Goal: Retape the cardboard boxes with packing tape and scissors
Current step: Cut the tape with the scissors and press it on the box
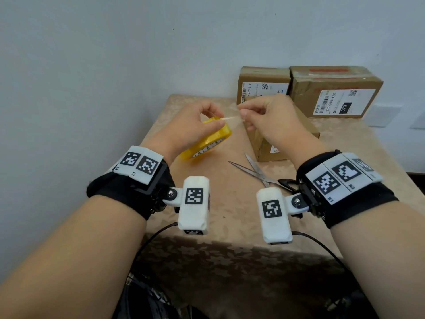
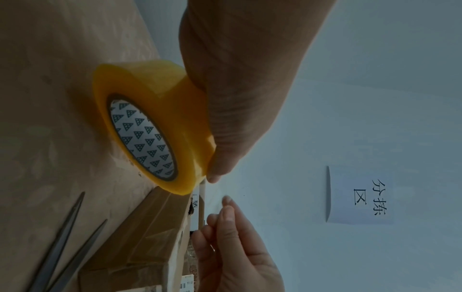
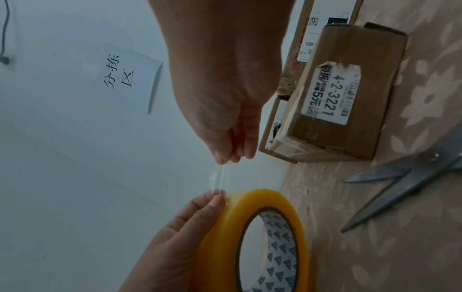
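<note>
Now I hold the yellow tape roll [image 1: 211, 137] up in my left hand [image 1: 195, 125], near the middle of the head view, with my fingers curled round its edge. My right hand [image 1: 269, 118] is just to the right of it. Its thumb and fingers pinch the loose clear end of the tape [image 3: 220, 175], which runs as a short strip between my two hands.

My scissors [image 1: 255, 171] lie with blades apart on the table [image 1: 207, 215], lower down and right of the middle. Just behind them sits a small cardboard box [image 3: 350, 98], partly hidden by my right hand. Two more boxes [image 1: 331, 90] stand side by side at the wall, in the upper right.
</note>
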Available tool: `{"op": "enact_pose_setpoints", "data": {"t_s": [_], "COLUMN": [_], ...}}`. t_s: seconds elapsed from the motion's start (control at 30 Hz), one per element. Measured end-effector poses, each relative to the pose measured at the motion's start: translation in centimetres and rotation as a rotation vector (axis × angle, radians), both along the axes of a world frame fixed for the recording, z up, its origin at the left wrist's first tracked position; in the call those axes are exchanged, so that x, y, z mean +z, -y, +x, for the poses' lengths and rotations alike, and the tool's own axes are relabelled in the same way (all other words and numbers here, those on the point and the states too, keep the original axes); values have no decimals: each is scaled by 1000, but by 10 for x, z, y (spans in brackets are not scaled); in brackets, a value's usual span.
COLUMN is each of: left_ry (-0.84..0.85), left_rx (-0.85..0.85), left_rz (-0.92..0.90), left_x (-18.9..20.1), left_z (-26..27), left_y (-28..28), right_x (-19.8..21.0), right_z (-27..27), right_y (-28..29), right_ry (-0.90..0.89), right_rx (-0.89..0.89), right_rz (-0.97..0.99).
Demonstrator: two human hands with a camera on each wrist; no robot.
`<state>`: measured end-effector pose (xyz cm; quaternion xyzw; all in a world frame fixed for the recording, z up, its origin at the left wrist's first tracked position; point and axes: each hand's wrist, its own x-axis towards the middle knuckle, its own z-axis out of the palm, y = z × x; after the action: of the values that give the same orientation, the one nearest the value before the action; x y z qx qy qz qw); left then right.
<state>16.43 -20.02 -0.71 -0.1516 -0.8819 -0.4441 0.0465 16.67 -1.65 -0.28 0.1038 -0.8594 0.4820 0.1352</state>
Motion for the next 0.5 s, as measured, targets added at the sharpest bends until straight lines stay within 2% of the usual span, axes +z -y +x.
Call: {"op": "enact_pose_setpoints", "data": {"t_s": [0.2,0.4,0.5], "left_ry": [-51,-73,-122], "left_rx": [-9,9,78], "left_rz": [-65,-141,-187], "left_x": [2,6,5], "left_z": [3,0,-5], "left_y": [-1,-1,10], "right_x": [3,1,5], "right_z": [0,-4,-4], "right_y": [2,-6,-24], "right_ry": [-41,-35,23], "right_rx": [56,-47,-170], "right_rz": [394,272,269]}}
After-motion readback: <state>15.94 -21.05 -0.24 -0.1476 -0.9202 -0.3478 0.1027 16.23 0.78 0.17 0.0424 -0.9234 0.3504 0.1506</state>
